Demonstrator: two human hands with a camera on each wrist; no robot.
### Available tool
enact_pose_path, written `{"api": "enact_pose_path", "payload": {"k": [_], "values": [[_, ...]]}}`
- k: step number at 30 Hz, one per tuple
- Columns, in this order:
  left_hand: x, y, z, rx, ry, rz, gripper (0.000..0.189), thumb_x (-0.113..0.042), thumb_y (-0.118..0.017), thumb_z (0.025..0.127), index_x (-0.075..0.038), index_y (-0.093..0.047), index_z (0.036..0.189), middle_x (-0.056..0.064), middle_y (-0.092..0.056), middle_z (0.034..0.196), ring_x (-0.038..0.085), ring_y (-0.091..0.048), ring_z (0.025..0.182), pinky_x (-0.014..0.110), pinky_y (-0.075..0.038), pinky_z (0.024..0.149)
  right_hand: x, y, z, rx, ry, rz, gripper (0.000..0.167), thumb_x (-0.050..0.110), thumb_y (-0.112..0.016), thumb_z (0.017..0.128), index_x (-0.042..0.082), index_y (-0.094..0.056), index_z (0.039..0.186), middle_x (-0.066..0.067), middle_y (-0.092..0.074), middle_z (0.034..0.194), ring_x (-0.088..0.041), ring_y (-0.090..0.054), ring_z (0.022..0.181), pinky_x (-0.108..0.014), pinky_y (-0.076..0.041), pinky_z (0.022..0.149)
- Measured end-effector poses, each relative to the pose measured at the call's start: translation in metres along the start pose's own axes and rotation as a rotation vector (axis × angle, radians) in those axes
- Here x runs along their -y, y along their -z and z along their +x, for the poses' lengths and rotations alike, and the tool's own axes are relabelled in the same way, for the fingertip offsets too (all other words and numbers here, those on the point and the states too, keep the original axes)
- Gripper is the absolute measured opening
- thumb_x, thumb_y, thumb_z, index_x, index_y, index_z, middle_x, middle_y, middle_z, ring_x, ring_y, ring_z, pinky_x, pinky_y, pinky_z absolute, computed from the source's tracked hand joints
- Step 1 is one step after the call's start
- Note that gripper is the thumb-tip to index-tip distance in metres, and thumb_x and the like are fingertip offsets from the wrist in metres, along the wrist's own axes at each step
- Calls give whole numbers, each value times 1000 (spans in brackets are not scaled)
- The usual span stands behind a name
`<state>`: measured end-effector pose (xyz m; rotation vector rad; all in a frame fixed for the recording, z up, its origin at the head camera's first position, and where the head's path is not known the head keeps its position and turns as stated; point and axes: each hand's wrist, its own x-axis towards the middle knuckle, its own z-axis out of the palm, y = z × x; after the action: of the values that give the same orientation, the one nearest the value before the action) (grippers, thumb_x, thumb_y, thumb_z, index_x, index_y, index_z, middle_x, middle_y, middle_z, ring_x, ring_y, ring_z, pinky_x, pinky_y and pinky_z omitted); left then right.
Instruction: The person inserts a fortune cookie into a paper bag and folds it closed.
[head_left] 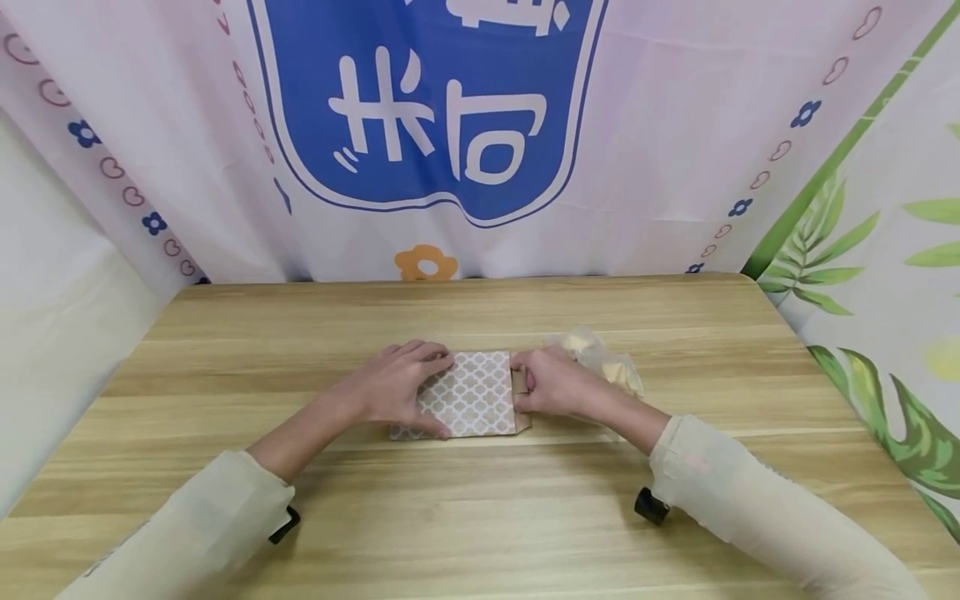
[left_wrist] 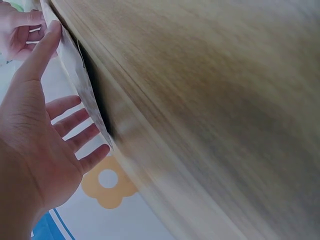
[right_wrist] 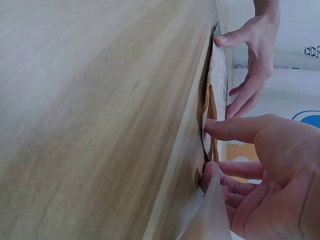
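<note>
A flat paper bag point(head_left: 474, 392) with a white lattice pattern lies on the wooden table, its brown open end point(head_left: 522, 385) facing right. My left hand point(head_left: 401, 387) spreads over the left part, thumb on the near edge and fingers by the far edge. In the left wrist view those fingers point(left_wrist: 75, 122) look nearly straight. At the mouth, my right hand point(head_left: 558, 382) holds the bag's end between thumb and curled fingers. The right wrist view shows the thumb point(right_wrist: 235, 129) on the brown flap; the grip's underside is partly hidden.
Behind the right hand lie translucent wrappers point(head_left: 596, 354) with pale yellow pieces inside, partly covered by the forearm. The wooden table point(head_left: 465, 517) ends at a printed cloth point(head_left: 637, 167) hanging along its back edge.
</note>
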<state>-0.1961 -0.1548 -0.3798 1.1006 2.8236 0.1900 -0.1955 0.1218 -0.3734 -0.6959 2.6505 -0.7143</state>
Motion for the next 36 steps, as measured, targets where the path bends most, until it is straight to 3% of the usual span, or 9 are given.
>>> {"api": "enact_pose_path", "payload": {"k": [21,30,36], "values": [[1,4,3,43,6,-20,119,-74,-83,67,0,-47,154,18,-45,158,38,-42,145,64,-39,113,-1,2,0,-7,-4,-12,59,12,-85,83,-7,-63,134,1,-60,71,-9,-49,57,-21,-41,54],[0,4,3,57,14,-21,120,-74,-83,68,0,-45,155,18,-43,159,38,-40,146,64,-38,115,-3,2,-1,-7,36,52,58,10,-84,82,-8,-63,132,4,-48,61,-7,-36,51,-21,-30,52],[1,3,2,46,12,-26,120,-74,-84,67,0,-46,154,19,-44,158,39,-41,145,64,-41,113,-4,1,2,-10,15,67,58,14,-87,81,-4,-65,131,-2,-56,78,-10,-43,65,-24,-38,61]]}}
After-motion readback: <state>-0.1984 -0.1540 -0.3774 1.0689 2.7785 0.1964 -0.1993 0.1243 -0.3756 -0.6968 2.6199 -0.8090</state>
